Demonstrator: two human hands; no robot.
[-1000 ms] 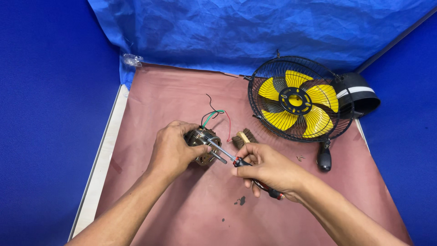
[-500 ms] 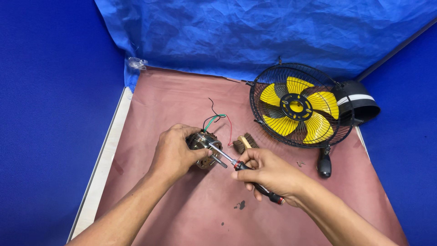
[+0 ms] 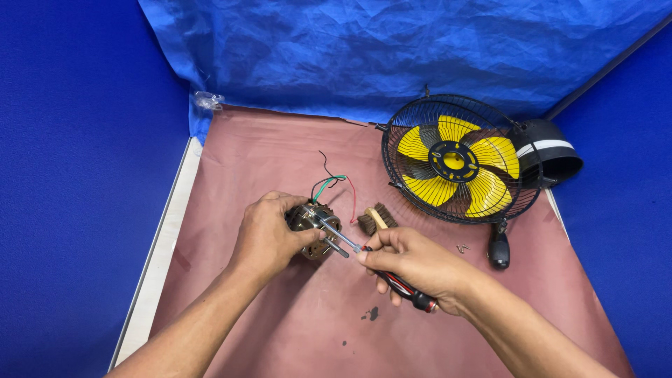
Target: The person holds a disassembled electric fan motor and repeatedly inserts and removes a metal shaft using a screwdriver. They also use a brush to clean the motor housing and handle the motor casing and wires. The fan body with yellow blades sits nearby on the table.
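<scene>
The left hand point(image 3: 269, 234) is wrapped around a small electric motor point(image 3: 315, 227), held just above the table point(image 3: 280, 161). The right hand point(image 3: 420, 266) is closed on a screwdriver point(image 3: 388, 276), tip at the motor's face: a screw is being worked. Next, steady turning pressure. A brush point(image 3: 374, 218) and yellow-bladed fan point(image 3: 458, 161) lie beyond.

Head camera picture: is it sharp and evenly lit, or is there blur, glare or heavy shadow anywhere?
Head view: light is even and soft; the left hand on the motor and the right hand holding the screwdriver are sharp, with only faint shadows on the brown mat. Slight shine shows on the screwdriver shaft; the yellow fan is crisp too, no motion blur.
</scene>
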